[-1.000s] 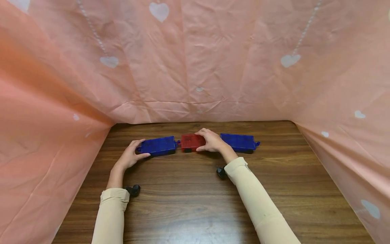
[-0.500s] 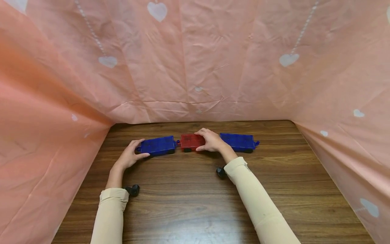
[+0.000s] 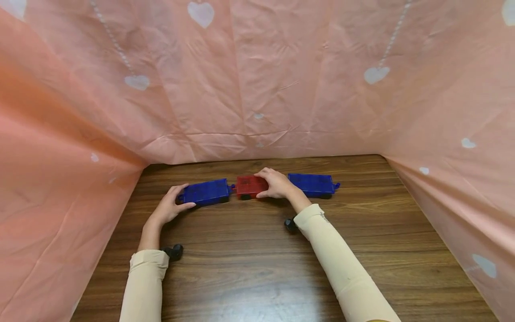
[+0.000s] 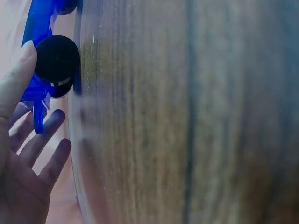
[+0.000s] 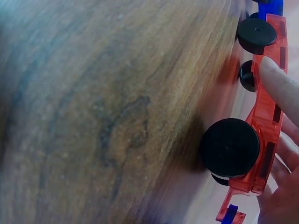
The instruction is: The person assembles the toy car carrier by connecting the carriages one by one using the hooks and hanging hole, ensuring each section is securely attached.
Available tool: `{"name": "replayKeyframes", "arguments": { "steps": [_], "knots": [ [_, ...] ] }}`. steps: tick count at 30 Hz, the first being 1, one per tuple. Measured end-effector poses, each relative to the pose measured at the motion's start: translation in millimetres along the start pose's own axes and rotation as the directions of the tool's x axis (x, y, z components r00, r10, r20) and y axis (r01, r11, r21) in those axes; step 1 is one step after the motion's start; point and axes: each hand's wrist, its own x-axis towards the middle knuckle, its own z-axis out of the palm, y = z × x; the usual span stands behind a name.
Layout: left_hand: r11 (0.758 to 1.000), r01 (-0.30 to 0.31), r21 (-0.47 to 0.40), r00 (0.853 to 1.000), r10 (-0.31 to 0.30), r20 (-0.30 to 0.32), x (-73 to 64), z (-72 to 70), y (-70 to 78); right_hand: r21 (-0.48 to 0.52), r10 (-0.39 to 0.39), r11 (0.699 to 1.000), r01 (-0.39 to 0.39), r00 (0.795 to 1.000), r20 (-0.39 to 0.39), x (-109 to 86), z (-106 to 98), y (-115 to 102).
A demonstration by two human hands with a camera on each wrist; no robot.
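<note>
Three toy flat wagons of clear plastic with black wheels stand in a row at the table's back. My left hand (image 3: 170,207) holds the outer end of the left blue wagon (image 3: 207,192), its thumb by a wheel (image 4: 57,59) in the left wrist view. My right hand (image 3: 277,184) grips the red wagon (image 3: 246,185) in the middle, partly covering it. The right blue wagon (image 3: 311,183) stands beyond that hand. Between left blue and red, the hitches meet closely. In the right wrist view, the red hitch (image 5: 225,205) has a blue piece at its end.
The wagons are on a brown wood-grain table (image 3: 241,250). A pink curtain (image 3: 257,89) with white hearts closes in the back and both sides. Dark wrist cameras (image 3: 174,252) sit by the cuffs of the cream sleeves (image 3: 146,273).
The head view has shifted and tilted slightly. Both hands keep their hold, and the wagons stay in the same row.
</note>
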Motion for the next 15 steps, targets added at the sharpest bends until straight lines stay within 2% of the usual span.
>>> {"name": "replayKeyframes", "arguments": {
  "steps": [8,15],
  "knots": [
    [1.000,0.004,0.010,1.000,-0.004,0.015,-2.3,-0.3,2.2,-0.016,-0.008,1.000,0.008,1.000,-0.003,-1.8,1.4,1.5],
    [1.000,0.022,0.004,1.000,-0.022,0.022,-4.4,-3.2,3.4,0.017,-0.011,1.000,0.011,1.000,0.001,-4.0,-0.1,0.7]
  ]
}}
